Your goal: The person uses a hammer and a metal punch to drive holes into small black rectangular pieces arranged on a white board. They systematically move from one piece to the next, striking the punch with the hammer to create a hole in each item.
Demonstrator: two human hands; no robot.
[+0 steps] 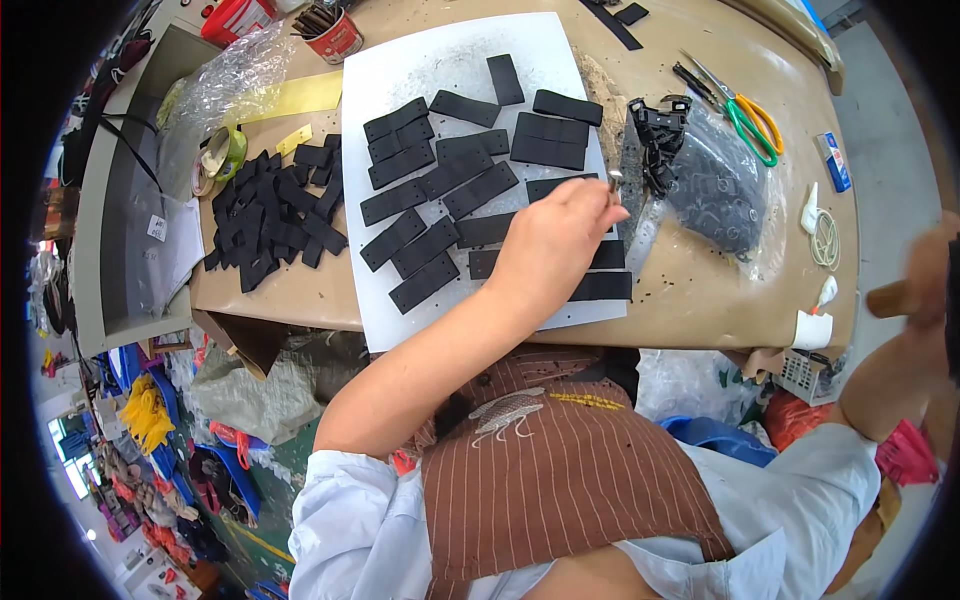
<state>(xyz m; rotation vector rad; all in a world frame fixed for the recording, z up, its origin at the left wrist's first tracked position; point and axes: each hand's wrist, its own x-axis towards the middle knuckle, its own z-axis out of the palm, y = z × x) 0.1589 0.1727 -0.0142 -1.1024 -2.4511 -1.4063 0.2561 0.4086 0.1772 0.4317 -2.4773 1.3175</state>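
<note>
My left hand (560, 235) reaches over the right part of a white board (390, 330), fingers pinched round a short upright metal punch (615, 181) whose shiny top shows above them. Under and beside that hand lie flat black strap pieces (600, 286), several with small holes near their ends. More black straps (424, 283) cover the board, some overlapping. At the far right, my right hand (928, 272) is raised off the table and blurred, closed on a wooden-handled tool (888, 299). The rest of that tool is not clear.
Left of the board sit a heap of small black straps (270, 215) and tape rolls (222, 155). To the right are black plastic buckles (660, 135), a clear bag of dark parts (715, 200), scissors (750, 125) and a blue box (833, 162). A red tin (335, 40) stands behind.
</note>
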